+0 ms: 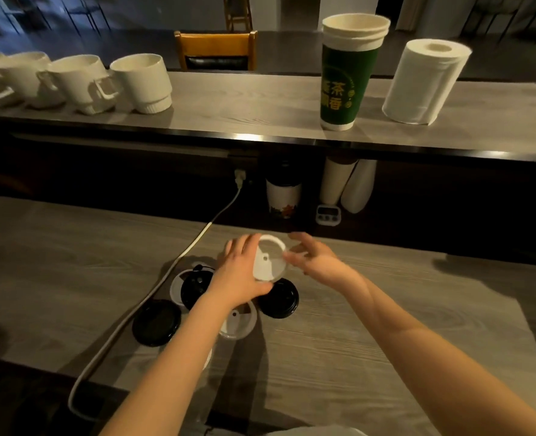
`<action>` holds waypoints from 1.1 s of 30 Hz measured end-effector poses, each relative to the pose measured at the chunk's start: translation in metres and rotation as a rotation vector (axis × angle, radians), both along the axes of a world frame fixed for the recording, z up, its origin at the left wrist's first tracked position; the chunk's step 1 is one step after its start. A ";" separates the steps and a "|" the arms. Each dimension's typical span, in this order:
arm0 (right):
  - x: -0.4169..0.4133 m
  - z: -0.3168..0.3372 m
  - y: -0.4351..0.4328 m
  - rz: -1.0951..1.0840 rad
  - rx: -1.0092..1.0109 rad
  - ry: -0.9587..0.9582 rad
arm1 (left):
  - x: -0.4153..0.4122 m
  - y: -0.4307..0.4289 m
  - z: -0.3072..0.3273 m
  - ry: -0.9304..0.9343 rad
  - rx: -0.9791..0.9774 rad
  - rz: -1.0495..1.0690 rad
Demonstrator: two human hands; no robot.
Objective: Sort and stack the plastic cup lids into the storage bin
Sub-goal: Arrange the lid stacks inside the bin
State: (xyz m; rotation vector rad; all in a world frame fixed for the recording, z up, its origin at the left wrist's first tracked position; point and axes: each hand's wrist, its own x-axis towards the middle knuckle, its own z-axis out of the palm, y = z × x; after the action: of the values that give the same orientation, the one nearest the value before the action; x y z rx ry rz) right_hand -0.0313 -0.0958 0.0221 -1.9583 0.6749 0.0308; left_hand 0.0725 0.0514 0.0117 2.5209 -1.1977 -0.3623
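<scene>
Holds white lid (269, 261) tilted above the desk (386, 309), left hand (240, 273) wrapped round its near edge with fingers gripping, apparently to present its face for sorting. Sets right hand (312, 256) at the far rim; fingers blurred, so grip or mere touch cannot be told. Finds black lids (278, 298) and a clear lid (240, 324) loose on the desk below. Shows no storage bin.
</scene>
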 end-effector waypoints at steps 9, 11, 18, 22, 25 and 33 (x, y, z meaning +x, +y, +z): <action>0.002 0.021 0.013 -0.116 0.229 -0.263 | -0.012 0.000 0.018 -0.018 -0.183 0.035; 0.001 0.015 0.012 -0.173 0.222 -0.254 | -0.012 0.006 0.008 0.087 -0.171 0.087; -0.020 -0.006 -0.003 -0.398 0.364 -0.266 | -0.008 0.010 -0.035 0.138 0.241 0.089; -0.031 -0.010 -0.011 -0.421 0.377 -0.292 | -0.006 0.024 -0.052 0.050 0.506 0.004; -0.030 -0.012 -0.008 -0.415 0.387 -0.282 | -0.006 0.036 -0.060 0.032 0.513 0.003; -0.019 -0.009 0.011 -0.388 0.448 -0.269 | -0.009 0.044 -0.065 0.014 0.484 0.034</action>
State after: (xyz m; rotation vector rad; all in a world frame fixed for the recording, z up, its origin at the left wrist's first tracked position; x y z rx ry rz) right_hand -0.0502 -0.0848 0.0126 -1.3511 0.7796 -0.2913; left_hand 0.0636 0.0954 -0.0534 2.9285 -1.1713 -0.7369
